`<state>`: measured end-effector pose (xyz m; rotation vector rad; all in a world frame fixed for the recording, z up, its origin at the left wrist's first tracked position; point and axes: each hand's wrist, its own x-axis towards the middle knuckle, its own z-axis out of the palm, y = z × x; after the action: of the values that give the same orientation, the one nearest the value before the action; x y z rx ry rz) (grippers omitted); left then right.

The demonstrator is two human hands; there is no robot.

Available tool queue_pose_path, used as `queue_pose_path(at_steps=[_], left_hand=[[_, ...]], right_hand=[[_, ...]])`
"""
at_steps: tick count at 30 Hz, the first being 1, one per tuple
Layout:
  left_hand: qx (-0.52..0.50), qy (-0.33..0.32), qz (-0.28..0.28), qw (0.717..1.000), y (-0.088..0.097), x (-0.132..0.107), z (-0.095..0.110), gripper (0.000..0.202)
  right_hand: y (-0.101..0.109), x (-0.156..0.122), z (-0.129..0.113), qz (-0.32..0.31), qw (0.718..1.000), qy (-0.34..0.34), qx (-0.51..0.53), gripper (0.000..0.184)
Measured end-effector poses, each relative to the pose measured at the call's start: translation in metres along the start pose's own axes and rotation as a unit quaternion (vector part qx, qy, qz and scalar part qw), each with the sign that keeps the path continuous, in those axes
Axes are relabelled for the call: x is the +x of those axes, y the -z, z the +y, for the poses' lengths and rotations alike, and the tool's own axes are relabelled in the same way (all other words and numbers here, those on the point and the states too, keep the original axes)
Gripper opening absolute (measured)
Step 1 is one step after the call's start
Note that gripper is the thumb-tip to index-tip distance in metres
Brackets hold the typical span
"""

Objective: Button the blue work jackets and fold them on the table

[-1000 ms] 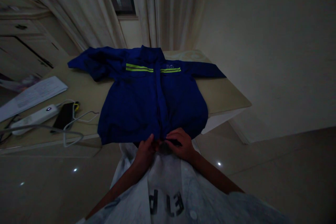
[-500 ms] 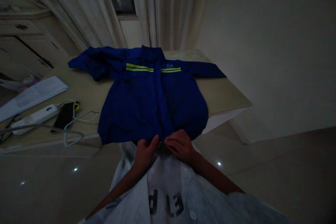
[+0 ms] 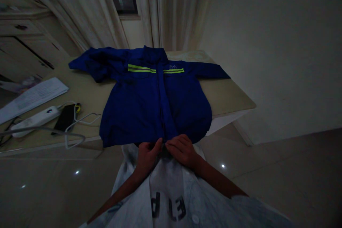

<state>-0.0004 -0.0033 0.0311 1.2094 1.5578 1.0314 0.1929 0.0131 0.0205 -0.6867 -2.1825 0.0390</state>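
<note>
A blue jacket (image 3: 136, 103) with yellow-green reflective strips across the chest lies front up on the table, its collar at the far side and its sleeves spread left and right. Its bottom hem hangs over the near table edge. At the foot of the front opening, my left hand (image 3: 148, 153) pinches the hem on the left side, thumb on top. Just beside it my right hand (image 3: 183, 149) has its fingers closed on the hem at the right of the opening. The fingertips nearly meet; the small zipper end between them is too dark to make out.
On the table's (image 3: 227, 96) left part lie papers (image 3: 34, 98), a white power strip (image 3: 36, 121), a dark phone (image 3: 64, 118) and a looping white cable (image 3: 77, 124). Curtains (image 3: 173, 10) hang behind, a cabinet (image 3: 24, 42) stands at left, and a wall is at right.
My right hand has shifted slightly left and down, closer to my left hand at the hem. The jacket lies almost the same.
</note>
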Motion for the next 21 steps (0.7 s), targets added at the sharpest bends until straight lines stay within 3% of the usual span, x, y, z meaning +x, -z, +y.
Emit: queue_pose_path(at_steps=[6,12,16,19,21], left_hand=[[-0.019,0.028,-0.045,0.998,0.004,0.004,-0.002,0.059],[-0.045,0.068,-0.098,0.992,0.013,0.009,-0.021,0.061],[-0.080,0.149,-0.053,0.984,0.013,0.005,-0.025,0.059],[-0.120,0.169,-0.009,0.978,0.008,0.002,-0.019,0.057],[-0.146,0.171,-0.011,0.974,0.004,0.002,-0.016,0.056]], right_hand=[[-0.007,0.002,0.000,0.044,0.998,-0.047,-0.005,0.012],[-0.014,0.001,0.001,0.028,0.997,-0.065,0.028,0.013],[-0.015,0.003,0.002,0.027,0.994,-0.072,0.071,0.011],[-0.013,0.006,0.003,0.031,0.988,-0.103,0.112,0.006],[-0.011,0.007,0.002,0.034,0.983,-0.127,0.130,0.008]])
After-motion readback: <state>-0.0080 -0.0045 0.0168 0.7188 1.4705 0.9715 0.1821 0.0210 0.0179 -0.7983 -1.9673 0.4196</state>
